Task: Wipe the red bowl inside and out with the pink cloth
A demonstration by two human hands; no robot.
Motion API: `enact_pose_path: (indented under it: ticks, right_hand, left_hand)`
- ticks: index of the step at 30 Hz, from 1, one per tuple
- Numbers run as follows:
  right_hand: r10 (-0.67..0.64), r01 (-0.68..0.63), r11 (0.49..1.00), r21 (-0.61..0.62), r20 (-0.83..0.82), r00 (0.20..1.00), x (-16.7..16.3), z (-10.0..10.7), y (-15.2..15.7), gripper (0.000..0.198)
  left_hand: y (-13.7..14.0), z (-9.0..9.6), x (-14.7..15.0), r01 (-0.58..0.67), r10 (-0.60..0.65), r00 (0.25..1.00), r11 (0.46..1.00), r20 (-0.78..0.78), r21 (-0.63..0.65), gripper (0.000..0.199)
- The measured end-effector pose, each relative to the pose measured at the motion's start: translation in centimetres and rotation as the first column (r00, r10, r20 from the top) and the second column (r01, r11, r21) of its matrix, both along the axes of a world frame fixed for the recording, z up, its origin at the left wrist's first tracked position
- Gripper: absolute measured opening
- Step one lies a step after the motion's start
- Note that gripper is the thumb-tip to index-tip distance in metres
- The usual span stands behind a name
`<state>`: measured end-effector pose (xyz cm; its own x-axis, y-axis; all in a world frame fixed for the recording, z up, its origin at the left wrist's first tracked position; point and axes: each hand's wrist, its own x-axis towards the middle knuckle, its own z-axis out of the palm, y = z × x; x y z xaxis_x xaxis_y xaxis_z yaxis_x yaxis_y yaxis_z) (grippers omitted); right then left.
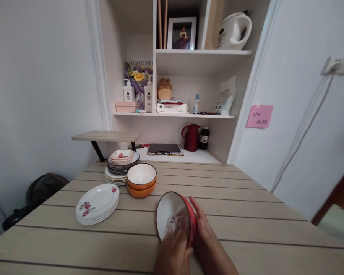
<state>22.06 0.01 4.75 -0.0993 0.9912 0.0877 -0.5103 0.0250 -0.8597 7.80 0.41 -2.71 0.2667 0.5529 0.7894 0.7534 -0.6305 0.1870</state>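
Observation:
A red bowl with a white inside and dark rim is tilted on its side above the table, its opening facing left. My right hand supports it from the right, palm and fingers against the red outer wall. Inside the bowl, my left hand presses a crumpled whitish cloth or tissue against the inner surface. Its fingers are blurred and partly hidden. Left of the bowl stand two stacked orange bowls, white inside. Nearer the left edge is a stack of white plates with red flowers.
Behind the orange bowls, a mixed stack of plates holds small square dishes on top. A small raised shelf overhangs the table's back left. At the back are a closed laptop, glasses, a red jug and a dark bottle.

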Motion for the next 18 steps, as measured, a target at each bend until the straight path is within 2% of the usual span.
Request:
enact_pose_path:
  ticks: [3,7,10,14,18]
  right_hand:
    - [-0.007,0.006,1.0,0.021,0.062,0.998,-0.2,-0.5,0.3,0.066]
    - [0.003,-0.013,0.999,0.048,0.21,0.978,0.0,-0.5,0.0,0.077]
    - [-0.002,-0.009,0.999,0.052,0.193,0.981,0.1,-0.4,-0.5,0.088]
    - [-0.066,0.061,0.997,0.052,0.111,0.992,-0.2,-0.7,-0.6,0.081]
    - [-0.113,0.112,0.994,0.02,0.032,0.993,-0.4,-1.1,-0.3,0.076]
  left_hand:
    - [-0.5,0.8,0.8,-0.024,0.046,0.986,0.99,0.158,-0.136,0.054]
    - [-0.9,1.8,1.5,-0.006,0.038,0.982,0.985,0.185,-0.171,0.052]
    - [-0.7,2.0,1.4,0.034,-0.025,0.997,0.991,0.072,-0.13,0.051]
    - [-0.1,2.1,0.9,0.067,-0.084,0.983,0.992,-0.164,-0.11,0.055]
    - [0.1,2.3,0.2,0.07,-0.094,0.956,0.993,-0.278,-0.098,0.071]
